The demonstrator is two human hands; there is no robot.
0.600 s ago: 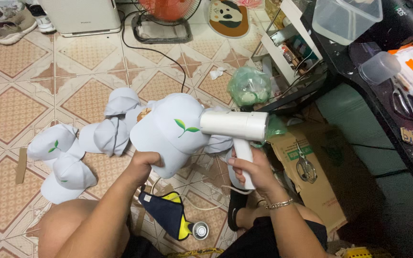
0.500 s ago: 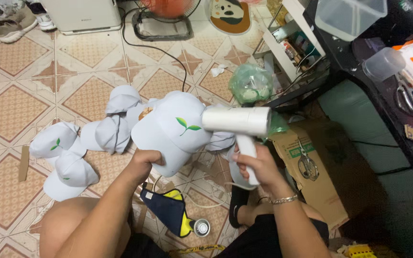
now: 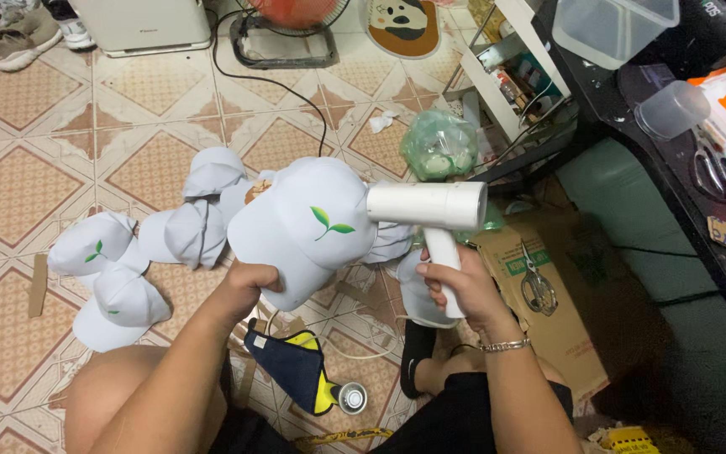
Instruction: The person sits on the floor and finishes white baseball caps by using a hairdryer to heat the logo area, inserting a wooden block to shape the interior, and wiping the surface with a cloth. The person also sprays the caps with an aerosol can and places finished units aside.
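Note:
My left hand grips the lower edge of a white cap that has a small green leaf emblem on its front. My right hand holds the handle of a white hair dryer. The dryer's nozzle points left and sits right at the cap's emblem. Both are held above the tiled floor, over my knees.
Several more white caps lie in a heap on the tiled floor to the left. A cardboard box with scissors stands at right, beside a dark desk. A blue-and-yellow pouch and a small can lie near my legs.
The cap and dryer have stayed together, shifting only slightly in view as my head moved. My grips are unchanged.

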